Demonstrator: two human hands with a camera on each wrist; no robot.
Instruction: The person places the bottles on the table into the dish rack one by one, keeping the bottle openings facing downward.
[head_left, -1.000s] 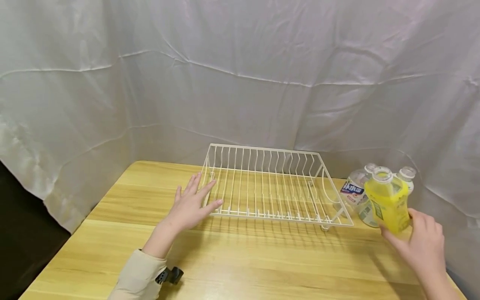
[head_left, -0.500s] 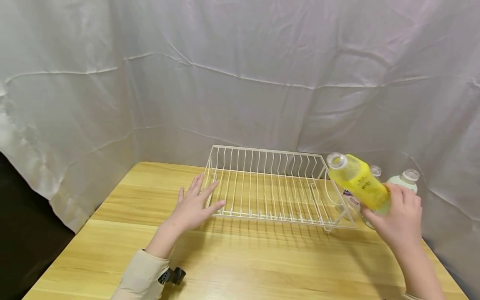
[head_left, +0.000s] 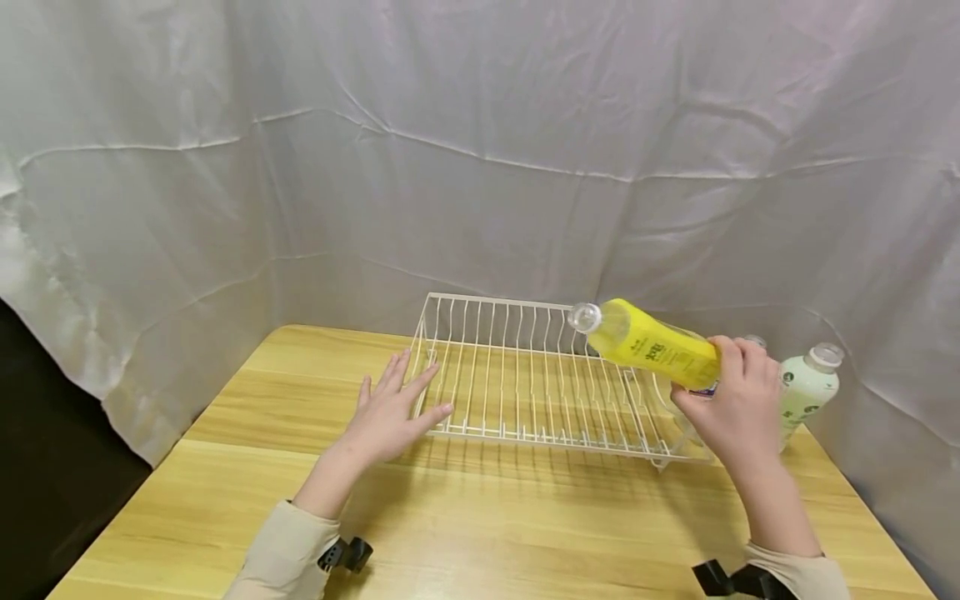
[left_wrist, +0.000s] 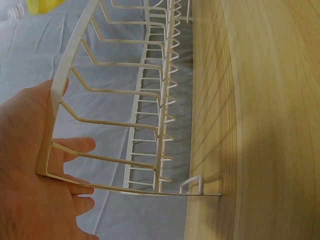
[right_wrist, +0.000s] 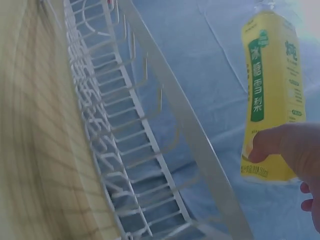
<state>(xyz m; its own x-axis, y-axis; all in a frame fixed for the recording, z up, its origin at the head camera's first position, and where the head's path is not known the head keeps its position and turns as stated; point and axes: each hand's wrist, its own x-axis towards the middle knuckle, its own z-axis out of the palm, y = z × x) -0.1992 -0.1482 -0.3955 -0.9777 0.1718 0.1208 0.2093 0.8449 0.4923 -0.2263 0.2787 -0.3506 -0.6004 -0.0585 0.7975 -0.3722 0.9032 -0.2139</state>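
Observation:
My right hand [head_left: 738, 404] grips a yellow-labelled drink bottle [head_left: 660, 346] near its base. The bottle is tilted almost flat above the right part of a white wire dish rack [head_left: 517, 433], its clear neck pointing left. In the right wrist view the thumb presses on the label of the yellow bottle [right_wrist: 270, 90], and green and Chinese lettering shows. My left hand [head_left: 386, 417] rests at the rack's left end with its fingers spread. The left wrist view has this hand [left_wrist: 30, 165] against the rack's end frame, some fingertips reaching past the wires.
A pale green bottle [head_left: 806, 387] stands upright right of the rack. Another clear bottle is mostly hidden behind my right hand. Wooden tabletop [head_left: 525, 517] lies in front of the rack. Grey cloth [head_left: 480, 208] hangs behind and at the sides.
My right hand has lifted the yellow bottle from beside the other bottles, tipped it from upright toward lying, and carried it left over the rack. My left hand has stayed at the rack.

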